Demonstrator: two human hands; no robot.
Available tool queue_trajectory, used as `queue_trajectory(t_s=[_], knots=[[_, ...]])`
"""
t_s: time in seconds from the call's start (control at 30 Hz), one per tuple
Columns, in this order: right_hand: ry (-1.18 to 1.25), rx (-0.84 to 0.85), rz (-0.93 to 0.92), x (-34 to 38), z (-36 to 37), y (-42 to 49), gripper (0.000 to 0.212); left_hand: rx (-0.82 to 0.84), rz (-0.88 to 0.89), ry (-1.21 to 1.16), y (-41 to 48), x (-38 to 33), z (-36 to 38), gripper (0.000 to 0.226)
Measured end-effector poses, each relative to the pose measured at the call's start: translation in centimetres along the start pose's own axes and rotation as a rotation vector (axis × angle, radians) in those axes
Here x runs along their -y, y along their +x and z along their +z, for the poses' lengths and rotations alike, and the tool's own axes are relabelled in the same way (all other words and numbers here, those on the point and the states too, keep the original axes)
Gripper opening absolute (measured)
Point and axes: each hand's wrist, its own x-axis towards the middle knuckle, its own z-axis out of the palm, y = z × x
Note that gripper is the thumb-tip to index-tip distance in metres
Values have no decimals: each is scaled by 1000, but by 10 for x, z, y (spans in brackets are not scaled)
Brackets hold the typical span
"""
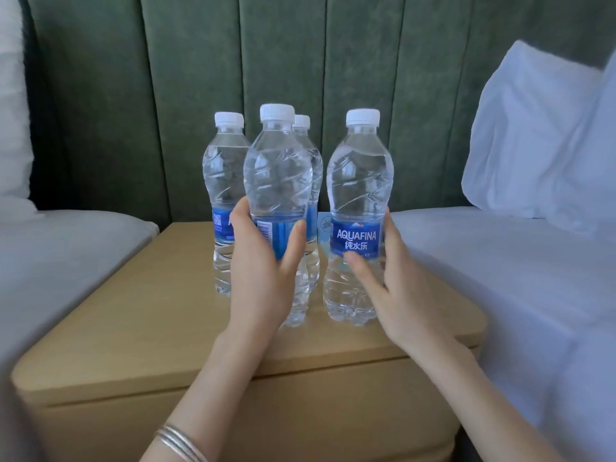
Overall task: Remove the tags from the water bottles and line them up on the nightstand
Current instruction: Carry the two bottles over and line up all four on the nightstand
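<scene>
Far to the left of the left hand lies a grey-white bed edge (66,241) with a white pillow (13,105) at the frame's border. Behind everything runs a green padded headboard (200,78) with vertical channels. Under both forearms sits the light wooden nightstand (140,315), its top rounded at the corners, with a drawer front below the near lip.

Just left of the left hand (263,261) stands the back-left bottle (225,181), upright, white-capped, blue label partly hidden by the hand. The left hand wraps the front-left bottle (278,181) at its label, thumb on the left side and fingers on the right; the bottle's base appears to be on or just above the nightstand top, I cannot tell which. Silver bangles (180,441) circle that wrist. Behind this bottle a rear bottle (308,155) shows only a cap and a sliver of shoulder.

Between the two hands, low at the back, a small pale card (325,228) stands on the nightstand; its print is too small to read.

The right hand (390,281) grips the Aquafina bottle (360,181), which stands upright on the nightstand, thumb across the front under the label and fingers round the right side. To the right of that hand lie a white bed (500,278) and a white pillow (533,135).
</scene>
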Motion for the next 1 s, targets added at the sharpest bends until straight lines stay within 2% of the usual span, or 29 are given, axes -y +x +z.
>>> queue_trajectory(t_s=[0.07, 0.2, 0.3, 0.4, 0.57, 0.73, 0.87, 1.0], knots=[[-143, 68, 11, -8, -9, -13, 65, 6, -1, -5, 0, -2, -1, 58], [-462, 215, 18, -23, -20, -41, 66, 4, -2, -11, 0, -1, -1, 55], [-647, 142, -78, -30, -16, -52, 68, 15, -18, -15, -1, -2, -2, 56], [-664, 84, -109, -32, -13, -56, 63, 49, -30, -4, -4, 0, -7, 68], [-688, 39, -129, -30, -12, -56, 62, 214, -136, 44, -19, 8, -25, 84], [-675, 0, -148, -30, -11, -56, 63, 394, -138, 188, -33, 16, -48, 84], [-676, -22, -172, -27, -12, -59, 62, 521, -218, 255, -35, 22, -60, 85], [-657, 14, -143, -25, -14, -62, 65, 544, -238, 264, -34, 25, -65, 84]])
